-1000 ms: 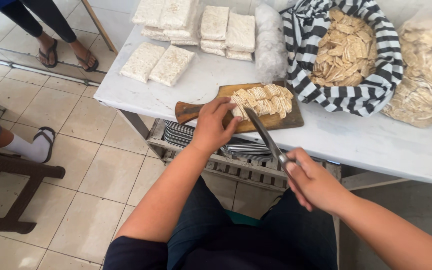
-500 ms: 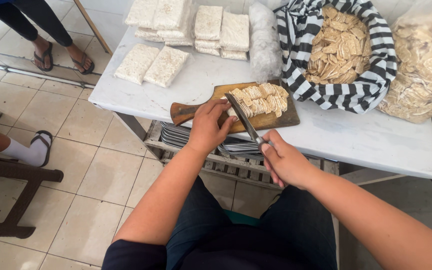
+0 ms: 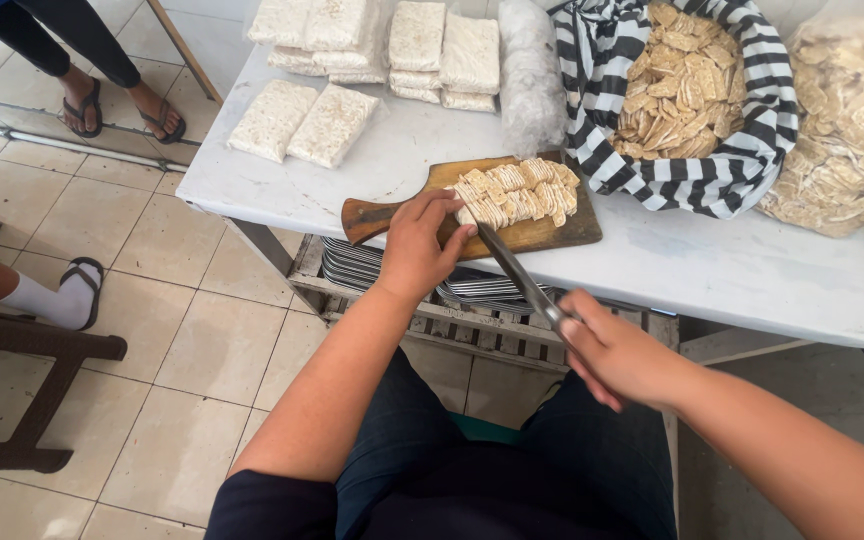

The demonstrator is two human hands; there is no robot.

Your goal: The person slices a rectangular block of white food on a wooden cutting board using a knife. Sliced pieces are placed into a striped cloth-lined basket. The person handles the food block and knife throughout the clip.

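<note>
While left hand point(image 3: 417, 245) presses sliced block point(image 3: 517, 192) | right hand point(image 3: 617, 355) grips knife point(image 3: 512, 270), tip seemingly touching slices

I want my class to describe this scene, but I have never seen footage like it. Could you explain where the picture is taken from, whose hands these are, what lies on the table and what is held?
There is no machine here: a camera worn on a person's head looks down at that person's own two bare hands. The left hand presses on a row of pale slices lying on a wooden cutting board. The right hand grips a long knife, its blade reaching to the slices. The board sits on a white table. Also on the table are pale wrapped blocks, a striped cloth filled with cut pieces, and a clear bag of more. Someone else's sandalled feet stand at the upper left.
</note>
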